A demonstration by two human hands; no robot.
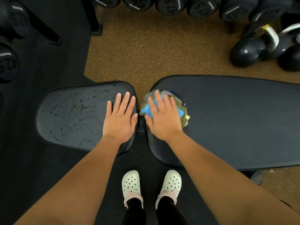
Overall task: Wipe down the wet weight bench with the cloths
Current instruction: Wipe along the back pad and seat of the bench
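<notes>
The black weight bench has two pads. Its seat pad (69, 116) on the left carries water drops and streaks. My left hand (121, 116) rests flat on that pad's right end, fingers straight. The long back pad (235, 120) on the right looks matte, with no drops visible. A bunched wad of cloths (182, 114), blue, olive and yellow, lies on the back pad's left end. My right hand (163, 117) presses flat on the cloths with fingers spread. A narrow gap with a hinge separates the two pads.
Black dumbbells (170, 5) line a rack along the top. Two kettlebells (248, 52) stand on the brown speckled floor at the upper right. More dark weights sit at the far left. My feet in pale clogs (131, 184) stand on black matting below the bench.
</notes>
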